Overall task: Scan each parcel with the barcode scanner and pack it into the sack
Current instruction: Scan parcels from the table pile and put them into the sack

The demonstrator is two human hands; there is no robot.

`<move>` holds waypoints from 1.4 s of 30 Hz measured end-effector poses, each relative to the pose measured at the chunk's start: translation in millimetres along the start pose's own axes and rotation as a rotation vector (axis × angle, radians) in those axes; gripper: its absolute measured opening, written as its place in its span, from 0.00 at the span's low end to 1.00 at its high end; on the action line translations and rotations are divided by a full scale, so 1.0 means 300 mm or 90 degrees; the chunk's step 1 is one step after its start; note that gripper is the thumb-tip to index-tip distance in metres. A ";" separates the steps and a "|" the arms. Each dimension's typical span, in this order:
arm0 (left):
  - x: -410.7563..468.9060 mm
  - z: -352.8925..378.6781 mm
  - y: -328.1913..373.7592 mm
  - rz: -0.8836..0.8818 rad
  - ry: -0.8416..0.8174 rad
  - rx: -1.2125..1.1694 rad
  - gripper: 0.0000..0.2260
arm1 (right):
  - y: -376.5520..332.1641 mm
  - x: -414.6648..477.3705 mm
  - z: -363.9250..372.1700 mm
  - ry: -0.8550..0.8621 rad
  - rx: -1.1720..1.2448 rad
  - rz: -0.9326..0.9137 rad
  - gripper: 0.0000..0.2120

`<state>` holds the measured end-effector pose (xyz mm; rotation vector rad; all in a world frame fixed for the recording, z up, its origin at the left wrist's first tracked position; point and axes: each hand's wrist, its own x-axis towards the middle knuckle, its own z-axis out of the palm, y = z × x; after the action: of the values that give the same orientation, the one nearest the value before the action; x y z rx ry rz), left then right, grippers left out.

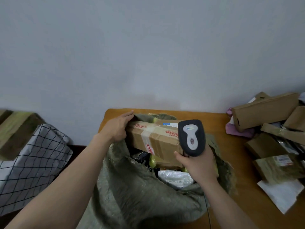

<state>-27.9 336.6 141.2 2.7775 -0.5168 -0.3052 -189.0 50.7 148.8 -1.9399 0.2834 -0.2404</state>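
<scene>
L hand (118, 128) grips left end of taped cardboard box (155, 139), fingers curled behind it at the rim of the sack (140, 187). Box lies tilted across sack mouth, above a white poly parcel (176, 176) inside. R hand (196, 164) is wrapped round the handle of the barcode scanner (191, 138), scanner head over box's right end; touching or not, can't tell. More parcels (272, 129) piled on table (239, 162), right side.

- sack (140, 195) on table (244, 212)
- box (155, 138) in the sack's mouth
- scanner (191, 138) at the box's right end
- parcel pile (272, 129) right of sack
- bedding (33, 162) left of table
</scene>
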 end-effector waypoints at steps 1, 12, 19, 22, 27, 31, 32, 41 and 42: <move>0.000 -0.011 0.011 0.009 0.003 0.003 0.39 | -0.001 0.001 0.008 0.000 0.000 0.004 0.25; 0.000 -0.037 0.151 0.140 0.039 -0.057 0.39 | -0.035 0.072 0.180 -0.048 0.018 0.062 0.22; -0.029 -0.044 0.158 0.117 0.029 -0.191 0.38 | -0.047 0.148 0.297 -0.091 0.132 0.181 0.14; -0.016 -0.033 0.152 0.074 0.067 -0.214 0.36 | -0.026 0.177 0.321 -0.088 0.171 0.233 0.14; 0.000 0.065 0.181 0.000 0.092 -0.127 0.40 | -0.010 0.216 0.293 -0.060 0.258 0.278 0.14; 0.024 0.134 0.215 -0.116 0.172 -0.070 0.38 | 0.023 0.197 0.222 -0.019 0.264 0.280 0.14; 0.032 0.141 0.223 -0.145 0.187 -0.060 0.37 | 0.034 0.186 0.200 -0.015 0.269 0.285 0.15; 0.094 0.208 0.246 -0.146 0.172 0.063 0.37 | 0.136 0.118 0.057 -0.030 0.260 0.305 0.14; 0.081 0.220 0.250 -0.140 0.156 0.071 0.39 | 0.144 0.114 0.040 -0.041 0.261 0.295 0.15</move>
<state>-46.5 244.0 100.5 2.9289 -0.1745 0.0206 -156.4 35.0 105.3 -1.4285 0.5826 0.0671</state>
